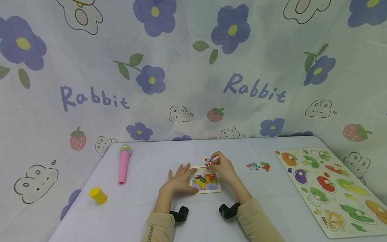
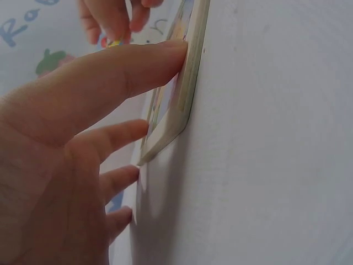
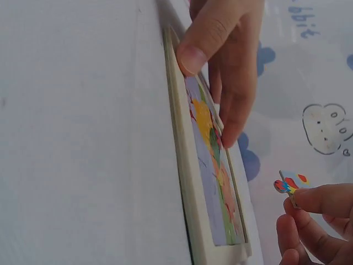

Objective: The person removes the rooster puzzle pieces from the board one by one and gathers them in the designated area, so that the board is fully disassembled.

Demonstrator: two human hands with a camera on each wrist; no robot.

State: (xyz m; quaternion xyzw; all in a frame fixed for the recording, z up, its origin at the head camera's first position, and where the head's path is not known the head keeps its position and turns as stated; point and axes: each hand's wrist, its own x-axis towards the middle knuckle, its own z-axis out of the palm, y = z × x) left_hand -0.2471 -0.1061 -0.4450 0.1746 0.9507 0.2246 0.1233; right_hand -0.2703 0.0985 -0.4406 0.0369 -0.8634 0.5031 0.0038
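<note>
A small jigsaw puzzle in a pale wooden frame (image 1: 205,192) lies in the middle of the table, its coloured picture filling the lower part. My left hand (image 1: 180,181) is spread over its left side, the straight thumb (image 2: 138,66) resting on the near rim and the index fingertip at the far left. Above the frame's far edge, my right hand (image 1: 224,168) pinches a small puzzle piece (image 1: 207,162) between thumb and fingers. In the right wrist view this piece (image 3: 289,182) is tilted up, showing blue, red and yellow. Two loose puzzle pieces (image 1: 253,166) lie to the right.
A large vegetable peg board (image 1: 321,205) covers the table's right side. On the left are a pink toy microphone (image 1: 123,166) and a yellow cylinder (image 1: 98,195). Black wrist-worn devices (image 1: 229,211) show at both wrists. A printed cloth (image 1: 193,77) hangs behind the table.
</note>
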